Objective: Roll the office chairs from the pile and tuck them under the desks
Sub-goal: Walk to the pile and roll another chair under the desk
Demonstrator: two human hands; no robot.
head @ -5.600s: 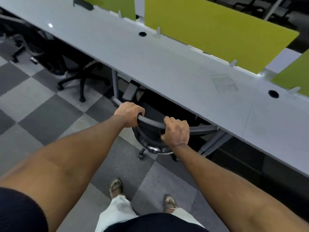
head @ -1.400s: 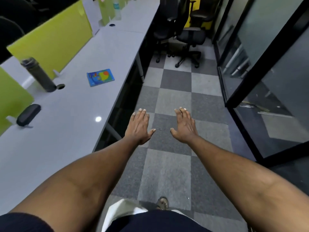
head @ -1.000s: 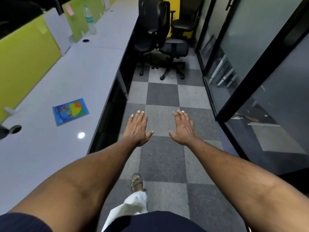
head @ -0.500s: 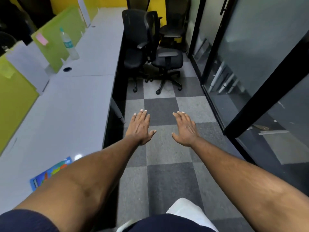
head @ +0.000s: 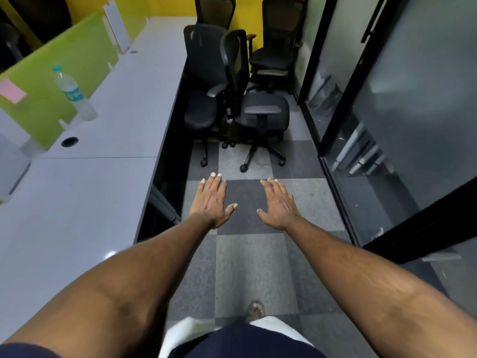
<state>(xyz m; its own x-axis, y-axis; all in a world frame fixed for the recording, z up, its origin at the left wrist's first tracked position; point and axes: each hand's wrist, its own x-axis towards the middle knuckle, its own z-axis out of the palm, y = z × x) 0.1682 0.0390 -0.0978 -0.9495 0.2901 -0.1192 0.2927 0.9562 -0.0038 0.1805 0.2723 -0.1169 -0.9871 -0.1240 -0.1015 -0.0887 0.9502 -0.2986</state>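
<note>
Black mesh-backed office chairs (head: 263, 115) stand bunched at the far end of the aisle against a yellow wall (head: 165, 6). They sit closer and larger in view than half a second ago, with their castors now just beyond the fingertips. The nearest has a padded fabric seat, a grey-capped armrest and a five-spoke base; another touches it on the left, and two taller mesh backs rise behind them. A long pale-grey laminate desk (head: 77, 202), smooth and faintly glossy, runs down the left side, and none of the bunched chairs is tucked under it. A frosted glass wall in black metal framing (head: 413, 112) closes the right side. Between them lies a chequered floor of light and dark grey carpet tiles (head: 253, 267), nubbly in texture. A matte lime-green partition panel (head: 64, 73) lines the desk's far edge. The blue picture booklet seen earlier has dropped out of sight. The left hand (head: 210, 202) and right hand (head: 280, 205) hang palm-down over the floor side by side, fingers straight and together, thumbs angled inward, holding nothing. That is the same pose as a moment ago, whereas several seconds back both gripped a chair's top rail. A clear ribbed plastic water bottle with a teal cap (head: 74, 96), formerly far up the desk, now stands upright near the panel, just past a round black cable hole (head: 69, 141). A square pink sticky note (head: 11, 90) clings to the panel.
</note>
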